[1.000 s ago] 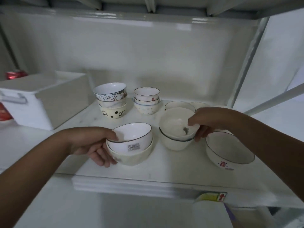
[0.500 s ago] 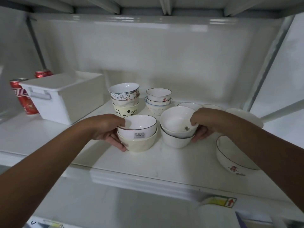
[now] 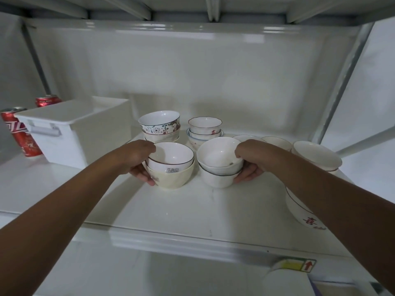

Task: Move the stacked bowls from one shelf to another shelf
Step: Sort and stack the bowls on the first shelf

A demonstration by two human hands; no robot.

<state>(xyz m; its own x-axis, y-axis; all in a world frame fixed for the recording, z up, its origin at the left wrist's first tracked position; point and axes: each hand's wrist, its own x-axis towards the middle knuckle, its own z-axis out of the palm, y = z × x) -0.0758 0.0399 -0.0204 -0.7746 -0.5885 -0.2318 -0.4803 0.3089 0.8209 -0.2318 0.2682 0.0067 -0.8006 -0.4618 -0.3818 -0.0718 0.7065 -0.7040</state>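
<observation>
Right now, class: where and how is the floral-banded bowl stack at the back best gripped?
Probably low on the floral-banded stack's bottom bowl, from its left side, thumb over the top rim: lifting the rim alone would leave the lower bowls behind, and another stack crowds its right.

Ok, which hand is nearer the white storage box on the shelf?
Left. The left hand grips the cream bowl stack, just right of and in front of the white storage box. The right hand holds the white bowl stack, farther right.
</observation>
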